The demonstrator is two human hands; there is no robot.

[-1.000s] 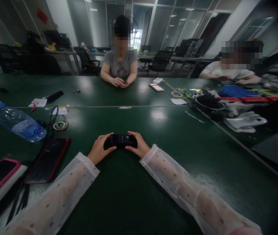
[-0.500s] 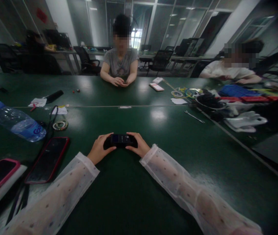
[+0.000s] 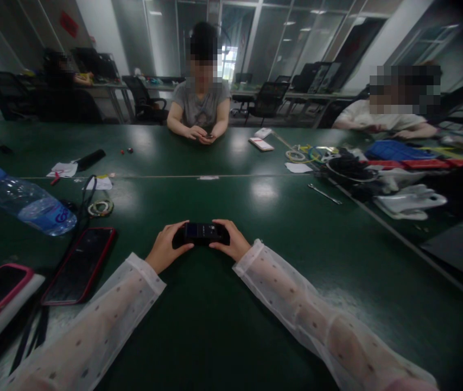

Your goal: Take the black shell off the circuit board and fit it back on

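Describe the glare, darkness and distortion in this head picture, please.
Head view: white glare patches mark the green table; the background chairs look dim and soft; the upper right corner fades to black; lens distortion seems to stretch the water bottle; screen text on the black device is unreadable.

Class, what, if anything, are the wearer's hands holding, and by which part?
A black device, by its ends: left hand on one, right hand on the other.

Black device: small, oblong, straight ahead at twelve o'clock. Long axis ran nine to three, marked face toward six. Dark panel sat on its nine o'clock side, pale markings toward three. Left hand and right hand gripped opposite ends.
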